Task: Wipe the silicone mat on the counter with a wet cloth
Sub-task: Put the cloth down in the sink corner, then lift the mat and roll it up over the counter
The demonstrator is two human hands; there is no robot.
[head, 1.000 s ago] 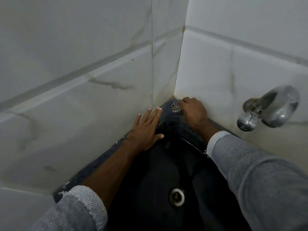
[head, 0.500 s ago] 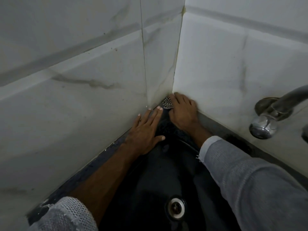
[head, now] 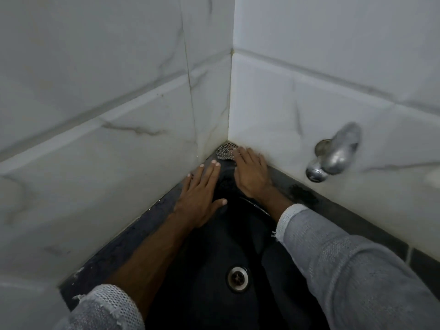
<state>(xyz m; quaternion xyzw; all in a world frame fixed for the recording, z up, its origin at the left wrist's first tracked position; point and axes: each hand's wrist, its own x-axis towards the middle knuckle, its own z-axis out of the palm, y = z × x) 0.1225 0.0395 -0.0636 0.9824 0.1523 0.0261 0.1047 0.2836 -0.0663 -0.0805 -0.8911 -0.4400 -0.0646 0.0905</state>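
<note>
Your left hand (head: 200, 194) lies flat, palm down, fingers straight and close together, thumb spread to the right. It rests on the dark counter (head: 133, 236) along the left wall, fingertips pointing toward the far corner, and grips nothing.

Your right hand (head: 252, 175) is also flat and palm down, fingers extended toward the corner, its outer edge against the right wall (head: 309, 96). The fingertips touch the near right edge of a checkered cloth (head: 225, 151), which lies bunched in the far corner where the two tiled walls meet. The hand presses on the cloth's edge; it is not closed around it.

The two hands are near each other, apart, with a strip of dark surface between them. That surface is probably the mat (head: 226, 182), but dark on dark: you cannot tell its edges from the counter.

Near, between your forearms: a dark sink (head: 214, 246) with a metal drain (head: 238, 279) at its bottom.

Right: a chrome tap (head: 335, 153) juts from the right wall, blurred.

Both sleeves are grey; the left sleeve (head: 102, 308) is pushed up the forearm, the right sleeve (head: 345, 263) reaches the wrist.
</note>
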